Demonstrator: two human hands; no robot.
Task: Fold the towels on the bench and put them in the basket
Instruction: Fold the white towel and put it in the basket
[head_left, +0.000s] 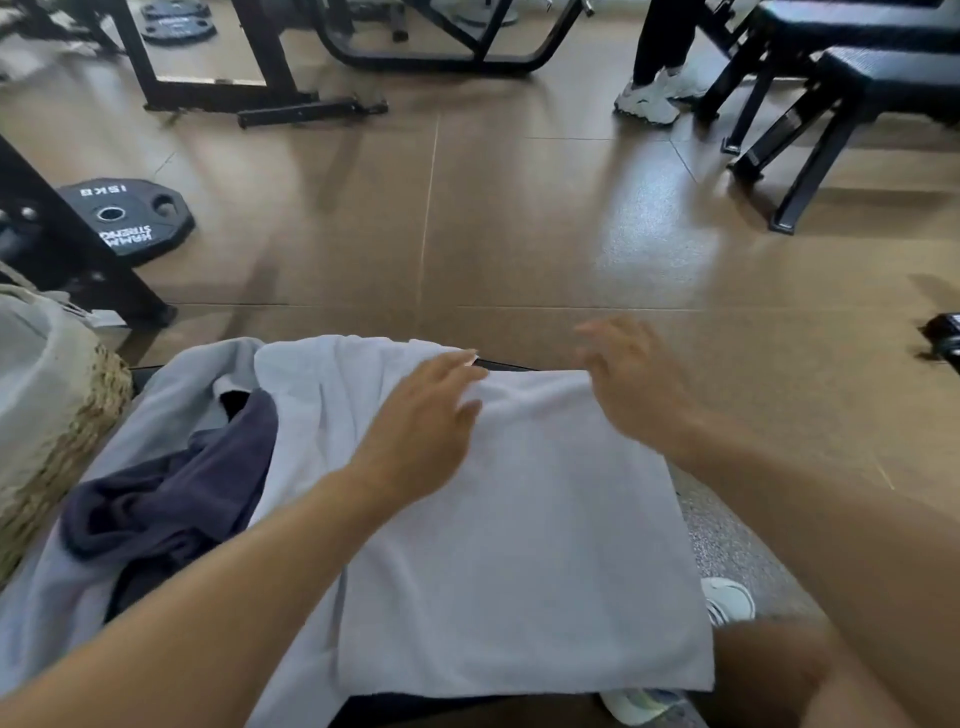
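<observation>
White towel flat under L fingers, bench

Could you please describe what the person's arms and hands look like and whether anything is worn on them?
Both forearms are bare, with no sleeves in view. The left hand and right hand wear no gloves, and no rings, watch or bands are visible; the right hand is motion-blurred.
</observation>
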